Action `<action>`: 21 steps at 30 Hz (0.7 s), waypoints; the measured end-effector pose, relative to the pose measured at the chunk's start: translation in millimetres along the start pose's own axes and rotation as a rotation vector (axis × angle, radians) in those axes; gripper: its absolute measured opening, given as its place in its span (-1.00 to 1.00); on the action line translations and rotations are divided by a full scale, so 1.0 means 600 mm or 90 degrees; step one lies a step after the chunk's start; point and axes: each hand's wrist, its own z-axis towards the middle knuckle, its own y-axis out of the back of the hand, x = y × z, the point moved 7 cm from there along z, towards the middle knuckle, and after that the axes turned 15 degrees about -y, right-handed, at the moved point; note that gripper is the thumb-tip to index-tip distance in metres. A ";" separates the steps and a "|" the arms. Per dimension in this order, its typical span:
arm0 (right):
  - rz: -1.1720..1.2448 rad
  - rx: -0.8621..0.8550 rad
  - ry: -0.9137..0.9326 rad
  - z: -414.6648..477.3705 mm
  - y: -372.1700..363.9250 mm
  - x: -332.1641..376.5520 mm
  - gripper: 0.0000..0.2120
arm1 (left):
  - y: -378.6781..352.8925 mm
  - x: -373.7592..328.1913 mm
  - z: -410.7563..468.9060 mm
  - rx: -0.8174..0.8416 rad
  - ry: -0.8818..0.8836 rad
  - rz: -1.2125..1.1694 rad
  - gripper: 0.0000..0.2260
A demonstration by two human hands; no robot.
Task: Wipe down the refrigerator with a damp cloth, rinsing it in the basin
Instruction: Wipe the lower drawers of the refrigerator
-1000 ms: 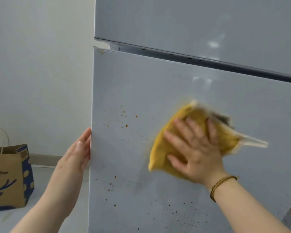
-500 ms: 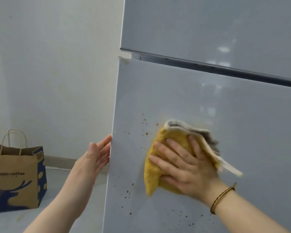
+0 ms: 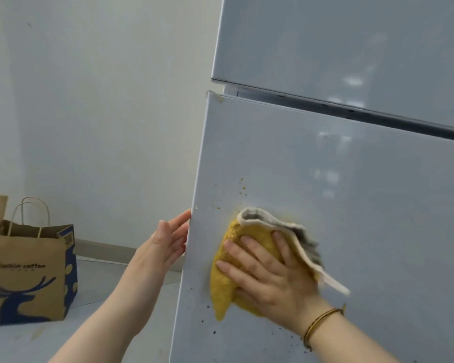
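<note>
Fingers (image 3: 249, 254) flat atop yellow cloth (image 3: 223, 297)

One head-worn wide-angle view, close to the refrigerator (image 3: 351, 205) front.
It faces forward and a little down, tilted so the refrigerator leans in frame. The right hand (image 3: 270, 279) pressing the cloth (image 3: 222, 292) sits low; left of that grip come the left hand (image 3: 163, 244), wall (image 3: 102, 113) and paper bag (image 3: 24, 271); above it, the door seam (image 3: 351, 108).
</note>
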 end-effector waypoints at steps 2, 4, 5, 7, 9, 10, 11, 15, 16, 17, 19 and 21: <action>0.029 -0.030 -0.046 0.037 0.018 -0.041 -0.69 | 0.000 0.000 0.000 0.010 0.005 0.002 -0.35; 0.015 -0.075 -0.164 0.089 0.037 -0.080 -0.66 | -0.001 -0.002 -0.001 0.016 0.009 0.000 -0.49; 0.001 -0.097 -0.228 0.114 0.044 -0.090 -0.64 | -0.001 -0.002 -0.001 0.015 0.008 0.001 -0.54; -0.004 -0.127 -0.333 0.146 0.050 -0.090 -0.62 | -0.001 0.002 -0.003 0.008 0.004 0.004 -0.59; 0.000 -0.128 -0.372 0.156 0.043 -0.068 -0.61 | -0.002 0.004 -0.003 0.009 0.002 0.005 -0.58; -0.003 -0.116 -0.357 0.155 0.035 -0.051 -0.60 | -0.003 0.003 -0.003 0.010 0.002 0.005 -0.58; -0.005 -0.097 -0.322 0.150 0.027 -0.030 -0.61 | -0.003 0.002 -0.003 0.012 0.001 0.002 -0.60; 0.011 0.009 -0.064 0.085 -0.006 0.038 -0.64 | -0.001 0.000 0.000 0.037 0.011 0.016 -0.57; 0.024 0.030 0.020 0.065 -0.009 0.042 -0.66 | 0.001 -0.002 0.002 0.036 0.012 0.017 -0.56; 0.040 0.052 0.100 0.048 -0.010 0.038 -0.66 | 0.004 -0.002 0.002 0.037 0.011 0.019 -0.53; 0.050 0.071 0.194 0.043 -0.002 0.008 -0.65 | 0.006 -0.001 0.002 0.048 0.001 0.030 -0.43; 0.055 0.037 0.149 0.078 0.019 -0.034 -0.64 | 0.005 0.003 0.002 0.039 -0.004 0.025 -0.47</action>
